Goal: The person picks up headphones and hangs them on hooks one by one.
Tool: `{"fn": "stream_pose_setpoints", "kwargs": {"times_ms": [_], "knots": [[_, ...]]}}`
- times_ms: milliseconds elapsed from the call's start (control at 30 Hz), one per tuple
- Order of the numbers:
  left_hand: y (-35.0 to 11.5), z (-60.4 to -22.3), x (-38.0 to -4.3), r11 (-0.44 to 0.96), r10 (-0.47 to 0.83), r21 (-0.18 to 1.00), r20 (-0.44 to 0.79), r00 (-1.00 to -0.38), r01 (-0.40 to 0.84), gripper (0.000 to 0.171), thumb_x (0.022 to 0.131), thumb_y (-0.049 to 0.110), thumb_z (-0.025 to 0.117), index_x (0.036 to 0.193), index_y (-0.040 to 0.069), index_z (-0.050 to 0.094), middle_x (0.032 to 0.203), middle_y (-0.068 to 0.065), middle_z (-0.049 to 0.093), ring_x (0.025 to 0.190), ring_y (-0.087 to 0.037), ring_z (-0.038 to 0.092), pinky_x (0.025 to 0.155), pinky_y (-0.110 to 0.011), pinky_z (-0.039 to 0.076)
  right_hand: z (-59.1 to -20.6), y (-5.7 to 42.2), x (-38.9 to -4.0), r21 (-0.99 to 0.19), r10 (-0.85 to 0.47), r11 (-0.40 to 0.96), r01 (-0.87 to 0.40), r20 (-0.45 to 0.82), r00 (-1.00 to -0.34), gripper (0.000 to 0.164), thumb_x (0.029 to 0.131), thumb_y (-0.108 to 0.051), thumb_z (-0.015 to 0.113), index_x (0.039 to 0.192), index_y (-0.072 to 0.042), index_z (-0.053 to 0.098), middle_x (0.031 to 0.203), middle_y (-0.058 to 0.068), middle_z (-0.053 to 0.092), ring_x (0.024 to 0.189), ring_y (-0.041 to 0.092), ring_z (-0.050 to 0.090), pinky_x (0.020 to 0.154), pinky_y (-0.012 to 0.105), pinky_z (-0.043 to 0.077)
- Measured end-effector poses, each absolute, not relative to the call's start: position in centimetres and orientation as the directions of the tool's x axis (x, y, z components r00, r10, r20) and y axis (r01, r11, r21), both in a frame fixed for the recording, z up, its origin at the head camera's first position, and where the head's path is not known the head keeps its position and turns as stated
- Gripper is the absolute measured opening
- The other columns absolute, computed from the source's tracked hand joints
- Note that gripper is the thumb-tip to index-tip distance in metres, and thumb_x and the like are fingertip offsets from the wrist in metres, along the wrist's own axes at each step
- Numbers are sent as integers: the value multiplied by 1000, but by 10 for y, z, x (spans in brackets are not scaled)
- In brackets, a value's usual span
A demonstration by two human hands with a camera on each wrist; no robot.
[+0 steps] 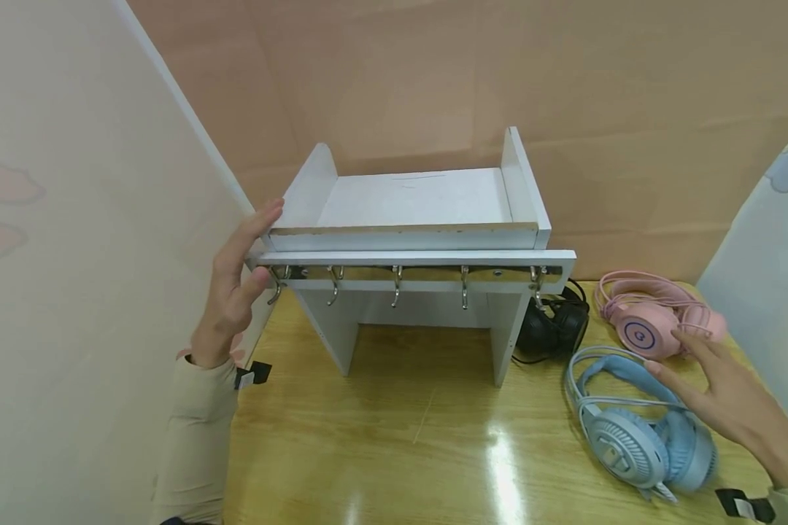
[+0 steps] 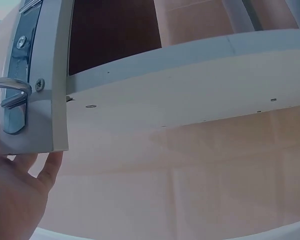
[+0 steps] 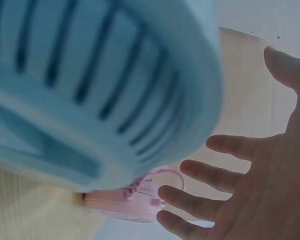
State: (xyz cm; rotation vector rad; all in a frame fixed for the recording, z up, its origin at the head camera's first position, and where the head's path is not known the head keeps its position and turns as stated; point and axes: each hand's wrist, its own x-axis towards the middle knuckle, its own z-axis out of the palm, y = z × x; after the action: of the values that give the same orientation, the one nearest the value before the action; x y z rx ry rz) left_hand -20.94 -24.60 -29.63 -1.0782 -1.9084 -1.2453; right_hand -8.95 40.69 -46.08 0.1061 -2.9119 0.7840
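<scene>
My left hand (image 1: 226,299) grips the left end of a white shelf (image 1: 394,239), its thumb near the leftmost hook and its fingers along the side. In the left wrist view, fingers (image 2: 49,172) reach behind the end of the hook rail (image 2: 60,100). Metal hooks (image 1: 396,284) hang in a row along the shelf's front. My right hand (image 1: 738,394) hovers with spread fingers over the blue headphones (image 1: 630,445), holding nothing. In the right wrist view, a blue earcup (image 3: 105,90) looms large beside that hand. Just beyond its fingertips lie pink headphones (image 1: 650,328).
Black headphones (image 1: 554,328) lie against the shelf's right leg. Everything stands on a glossy wooden table (image 1: 394,437). Brown paper (image 1: 394,80) covers the back, and pale walls rise at the left (image 1: 92,292) and right (image 1: 762,262).
</scene>
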Motion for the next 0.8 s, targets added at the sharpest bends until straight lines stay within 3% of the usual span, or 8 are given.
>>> {"fn": "stream_pose_setpoints", "kwargs": {"times_ms": [167,300,433,533,800], "knots": [[-245,-295,-212,223,312,411,829,-465,884,81,102,60,58,143,-9,59,154,-21,59,155,-42,43,133,-53,27,-471,412,-88,-511,-23,857,-73,105,-994,87,106,-38,62,166,7,18,159,50,26,135,79,27,102,90,22],[-244,-294,-214,149,283,458,829,-482,876,52,107,28,52,136,-14,62,149,-18,64,155,-39,44,133,-54,27,-477,416,-87,-525,-16,850,-47,64,-998,87,107,-40,59,165,10,17,157,52,23,135,80,25,102,91,21],[-244,-292,-217,56,254,525,815,-521,849,39,100,-5,44,130,-17,64,144,-15,68,154,-37,46,133,-54,27,-482,417,-86,-513,-15,858,-21,16,-1000,87,108,-42,58,164,12,19,152,54,29,124,77,40,91,87,36],[-245,-290,-218,30,246,549,806,-539,835,36,99,-11,47,129,-18,65,142,-14,70,153,-35,49,133,-51,28,-486,416,-86,-512,-13,859,-17,11,-1000,83,108,-41,58,161,14,26,147,55,36,115,74,48,83,81,45],[-248,-290,-223,7,200,565,807,-555,825,32,98,-11,53,125,-17,68,134,-13,75,147,-37,55,130,-45,36,-493,417,-90,-537,8,843,34,-49,-999,81,108,-43,58,156,16,32,147,54,38,118,76,50,87,75,54]]}}
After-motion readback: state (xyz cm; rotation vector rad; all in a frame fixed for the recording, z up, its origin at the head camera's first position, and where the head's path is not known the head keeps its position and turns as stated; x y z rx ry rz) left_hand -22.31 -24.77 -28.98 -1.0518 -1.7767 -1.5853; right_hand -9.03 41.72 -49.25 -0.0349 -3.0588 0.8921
